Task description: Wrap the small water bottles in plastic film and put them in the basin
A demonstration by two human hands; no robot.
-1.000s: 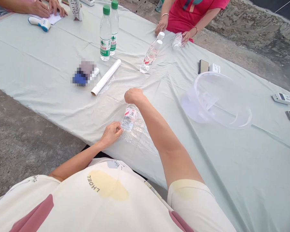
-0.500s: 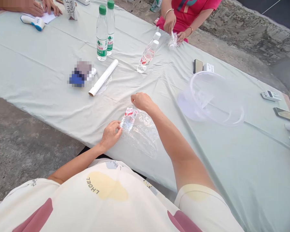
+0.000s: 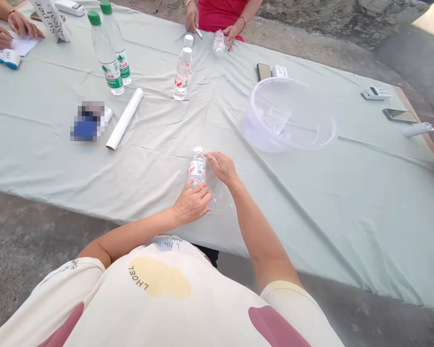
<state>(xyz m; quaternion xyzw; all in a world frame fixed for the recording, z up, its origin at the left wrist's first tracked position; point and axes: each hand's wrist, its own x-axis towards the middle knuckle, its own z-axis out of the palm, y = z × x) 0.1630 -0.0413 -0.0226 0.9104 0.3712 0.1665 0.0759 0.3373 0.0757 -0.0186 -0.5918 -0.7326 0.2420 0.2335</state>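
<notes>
A small water bottle [image 3: 197, 166] with a white cap and a red-and-white label lies on the tablecloth, its cap pointing away from me. Transparent plastic film [image 3: 217, 188] lies crumpled under and beside it. My left hand [image 3: 192, 202] curls over the bottle's lower end and grips it with the film. On the other side, my right hand [image 3: 222, 167] reaches in with its fingers stretched out, the fingertips at the bottle's shoulder. Whether film is between those fingertips is too small to see.
A white roll of film [image 3: 125, 119] lies to the left. Green-capped bottles [image 3: 110, 67] and white-capped bottles [image 3: 183, 72] stand beyond. A transparent tub [image 3: 267, 120] sits to the right, near phones [image 3: 400, 115]. Across the table, a person's hand [image 3: 233, 34] holds another bottle [image 3: 219, 44].
My left hand has moved from the bottle's base edge to over its lower end. My right hand has gone from above the cap to the bottle's right side. The view has shifted right.
</notes>
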